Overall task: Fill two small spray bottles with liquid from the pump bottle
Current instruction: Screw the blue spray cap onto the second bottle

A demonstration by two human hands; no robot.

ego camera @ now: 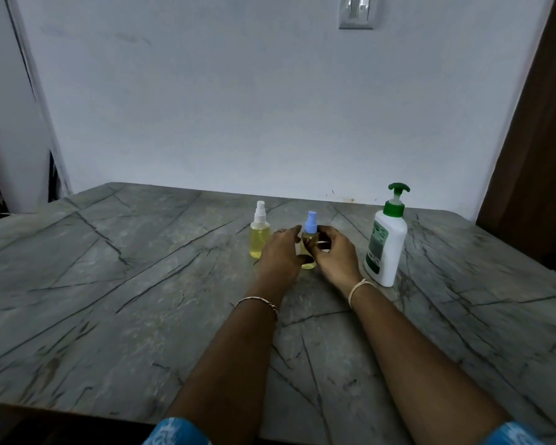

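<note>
Blue-capped spray bottle (pixel 310 233) upright on table (pixel 135 284), left hand (pixel 280 252) and right hand (pixel 333 256) both curled round its body, pump bottle (pixel 386 248) nearby; judged light, smooth, tippy, so grip the body, not the cap

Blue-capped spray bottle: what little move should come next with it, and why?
Probably release it and draw both hands back. The blue-capped spray bottle stands on the table, capped, yellow liquid inside; the right hand curls round it, and the grip of the left hand is unclear. The white-capped spray bottle beside it is likewise capped and filled, so nothing seems left to fill.
</note>
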